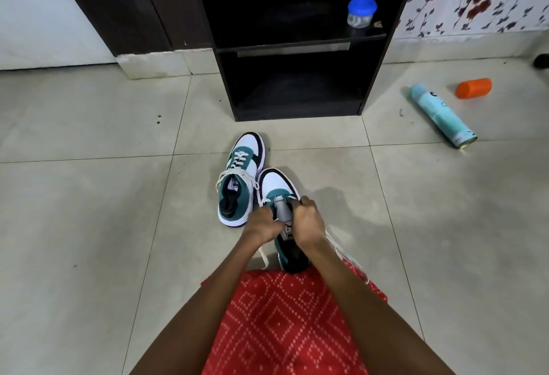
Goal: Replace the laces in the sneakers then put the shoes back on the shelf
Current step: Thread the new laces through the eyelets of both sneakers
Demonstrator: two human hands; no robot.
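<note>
A red cloth with a white diamond pattern [285,324] covers the person's lap at the bottom edge, and two bare forearms reach forward over it. The left hand [263,224] and right hand [309,220] are both curled tight on the nearer sneaker [277,184], a white, teal and black shoe. They grip its upper on either side of the grey tongue [282,211]. Whether the fingers pinch the lace itself cannot be told. One loose white lace [263,257] trails on the grey tiled floor [89,226] on both sides of this shoe.

The second sneaker [240,178], matching and already laced, stands just beside it on the left, a little farther off. Beyond the two shoes stands one dark wooden shelf unit [297,48] with two open compartments. One clear plastic jar with a blue lid [361,12] stands in the upper one. To the right, one teal spray can [442,114] and one orange cylinder [473,87] lie on the floor.
</note>
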